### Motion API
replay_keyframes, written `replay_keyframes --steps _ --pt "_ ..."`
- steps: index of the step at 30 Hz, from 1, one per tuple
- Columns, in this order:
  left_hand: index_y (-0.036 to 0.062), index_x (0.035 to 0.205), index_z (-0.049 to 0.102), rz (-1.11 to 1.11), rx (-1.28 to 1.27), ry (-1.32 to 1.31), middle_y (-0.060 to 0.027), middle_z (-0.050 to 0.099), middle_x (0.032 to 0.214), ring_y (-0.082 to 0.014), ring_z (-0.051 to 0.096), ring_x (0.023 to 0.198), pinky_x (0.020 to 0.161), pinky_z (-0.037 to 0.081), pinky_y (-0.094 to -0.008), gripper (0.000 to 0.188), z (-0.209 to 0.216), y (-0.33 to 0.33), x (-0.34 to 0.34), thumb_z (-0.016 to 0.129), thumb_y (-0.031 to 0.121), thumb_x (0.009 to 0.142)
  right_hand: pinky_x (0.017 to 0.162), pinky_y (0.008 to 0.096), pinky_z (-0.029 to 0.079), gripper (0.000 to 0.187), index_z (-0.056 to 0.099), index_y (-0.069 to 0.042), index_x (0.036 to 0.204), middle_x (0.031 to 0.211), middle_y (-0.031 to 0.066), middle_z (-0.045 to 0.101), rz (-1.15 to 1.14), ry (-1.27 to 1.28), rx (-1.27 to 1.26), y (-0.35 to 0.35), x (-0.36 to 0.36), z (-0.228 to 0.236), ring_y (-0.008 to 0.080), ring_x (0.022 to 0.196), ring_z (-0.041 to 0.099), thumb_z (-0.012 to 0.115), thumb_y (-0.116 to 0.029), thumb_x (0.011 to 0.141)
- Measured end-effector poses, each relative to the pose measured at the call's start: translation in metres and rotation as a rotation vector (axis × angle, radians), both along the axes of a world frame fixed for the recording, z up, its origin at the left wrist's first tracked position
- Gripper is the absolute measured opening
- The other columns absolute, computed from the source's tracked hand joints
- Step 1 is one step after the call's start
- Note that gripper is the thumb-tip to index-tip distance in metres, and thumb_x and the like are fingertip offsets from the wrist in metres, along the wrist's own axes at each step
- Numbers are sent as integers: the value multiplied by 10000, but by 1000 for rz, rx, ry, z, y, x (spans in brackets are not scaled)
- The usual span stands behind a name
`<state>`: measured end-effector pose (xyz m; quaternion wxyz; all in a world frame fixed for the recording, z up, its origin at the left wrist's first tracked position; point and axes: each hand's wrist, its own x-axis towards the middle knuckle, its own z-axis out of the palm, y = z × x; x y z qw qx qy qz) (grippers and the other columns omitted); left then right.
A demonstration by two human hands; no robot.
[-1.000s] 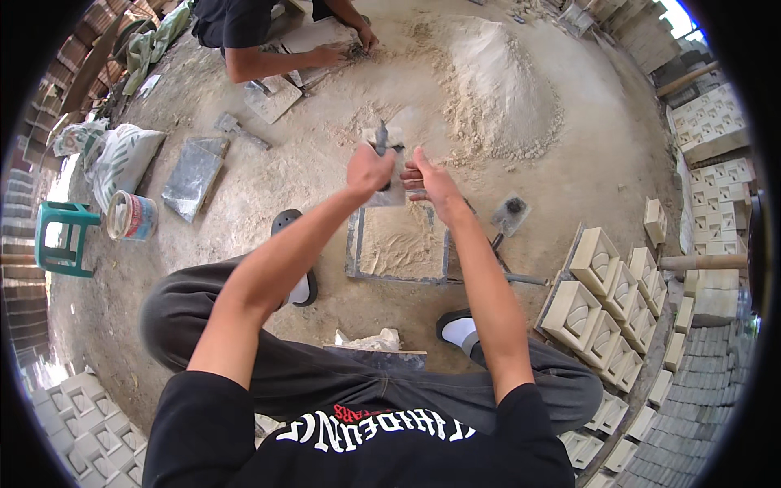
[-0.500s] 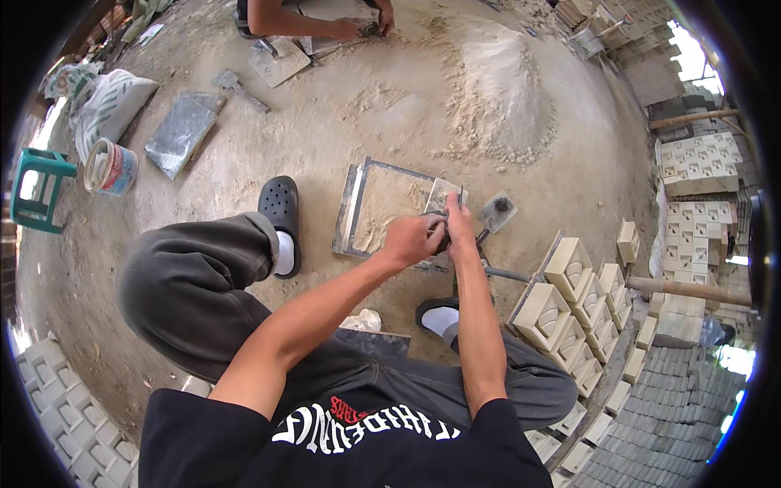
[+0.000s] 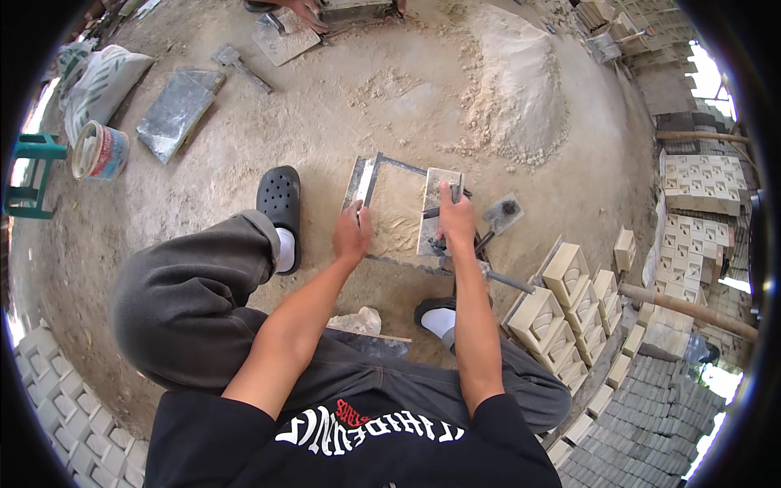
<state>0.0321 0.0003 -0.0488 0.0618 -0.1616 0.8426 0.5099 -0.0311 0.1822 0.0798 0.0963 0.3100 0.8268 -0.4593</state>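
Between my feet lies a rectangular metal mould frame [image 3: 392, 163] holding pale, sandy material [image 3: 394, 207]. My left hand [image 3: 351, 234] is at the frame's left side, its fingers closed at the lower end of a light metal bar [image 3: 365, 180]. My right hand [image 3: 457, 218] is closed around the dark handle of a flat, dusty rectangular plate [image 3: 434, 180], which covers the right end of the frame. Dark metal rods and a lever [image 3: 508, 281] extend right of the plate. Beside them lies a small square plate with a dark knob [image 3: 503, 213].
Cast blocks [image 3: 563, 272] with curved recesses are stacked at the right. A heap of pale powder [image 3: 521, 89] lies at the far right. To the left are a bucket [image 3: 101, 151], a dark slab [image 3: 179, 114], a mallet [image 3: 242, 67] and a green stool [image 3: 34, 175]. Another person's hand [image 3: 306, 13] shows at the top.
My hands have come apart: the left has moved left to the frame's bar, while the right stays near the frame's right end. At the top, the other person's hands have spread around a block-like form.
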Motion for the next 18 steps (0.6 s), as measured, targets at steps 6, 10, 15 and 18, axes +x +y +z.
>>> replay_keyframes --steps 6,10,15,18 --pt "49 1239 604 12 15 42 -169 614 1204 -329 575 1128 974 442 -406 416 -8 1 -2 428 341 1001 318 344 368 562 566 99 929 521 76 500 38 -158 12 -1 -7 -42 188 341 475 595 -462 930" --pt "64 1237 611 37 78 -1 -156 613 1194 -318 579 1118 973 442 -393 420 -4 2 -4 437 364 999 318 363 395 623 567 146 941 569 140 582 -30 -120 25 0 -10 -39 230 362 545 592 -477 926" --pt "5 1223 610 69 145 -15 -198 621 1160 -328 599 1078 952 450 -385 425 1 4 -4 472 335 994 337 356 398 664 545 182 1032 547 129 559 -53 -172 45 -7 -8 -39 216 349 523 587 -474 934" --pt "1 1219 610 70 157 -28 -196 618 1166 -328 598 1081 954 448 -381 420 5 6 0 469 328 996 348 356 402 679 538 199 1043 546 135 560 38 -208 47 6 -4 -42 213 352 522 571 -472 944"
